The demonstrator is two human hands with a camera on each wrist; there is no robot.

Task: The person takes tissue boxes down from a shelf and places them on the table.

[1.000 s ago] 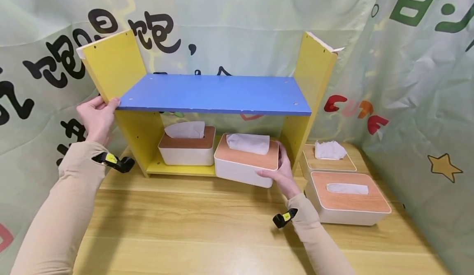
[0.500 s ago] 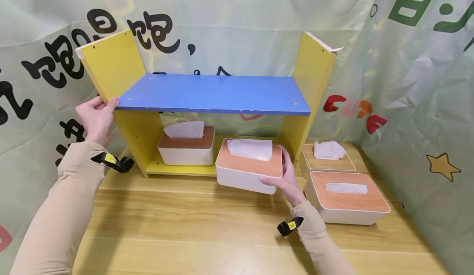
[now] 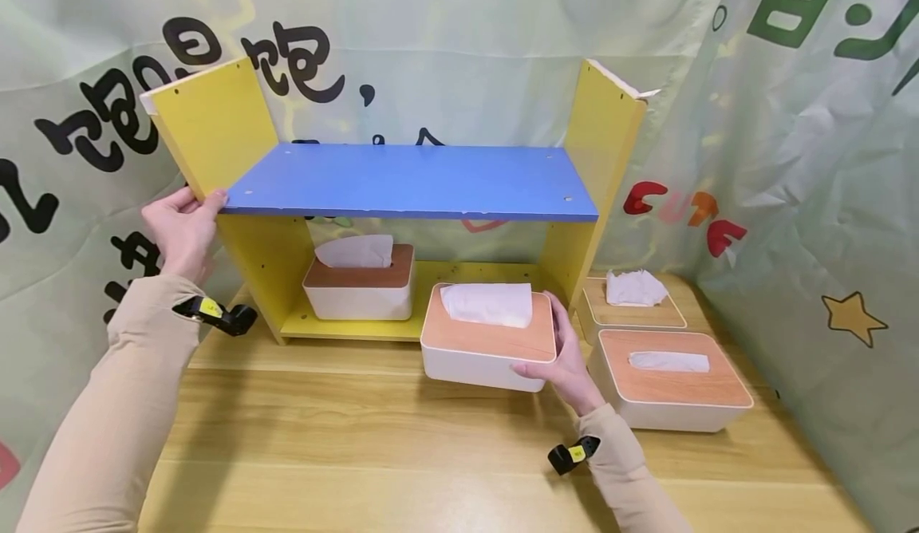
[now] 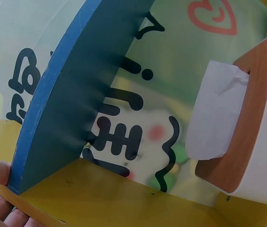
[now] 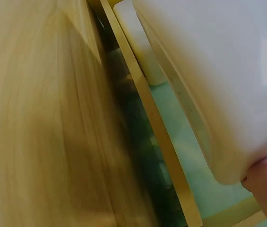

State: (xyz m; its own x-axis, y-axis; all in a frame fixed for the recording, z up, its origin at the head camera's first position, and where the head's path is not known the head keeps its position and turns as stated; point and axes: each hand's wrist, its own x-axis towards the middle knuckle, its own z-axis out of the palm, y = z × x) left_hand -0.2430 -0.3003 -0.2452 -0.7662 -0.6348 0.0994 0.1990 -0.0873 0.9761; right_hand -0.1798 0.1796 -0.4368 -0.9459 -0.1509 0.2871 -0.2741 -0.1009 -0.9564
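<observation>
My right hand (image 3: 563, 365) grips the right end of a white tissue box (image 3: 488, 369) with a wood-look lid and a tissue sticking out. That box hangs in front of the lower opening of a yellow and blue shelf (image 3: 409, 182), tilted a little. Its white side (image 5: 218, 71) fills much of the right wrist view. My left hand (image 3: 183, 230) holds the shelf's left side panel, its thumb by the front corner of the blue board (image 4: 53, 109). Inside the lower compartment, on the left, stands another tissue box (image 3: 362, 298) with a darker brown lid.
Two more tissue boxes stand right of the shelf: one with a reddish wood lid (image 3: 675, 389) in front, one with a paler lid (image 3: 603, 309) behind. A wooden table (image 3: 345, 453) bears everything. Printed cloth (image 3: 459, 78) hangs behind and at the sides.
My right hand has drawn the tissue box toward me and slightly right, away from the shelf's lower compartment. My left hand keeps its hold on the shelf. The head view has shifted slightly.
</observation>
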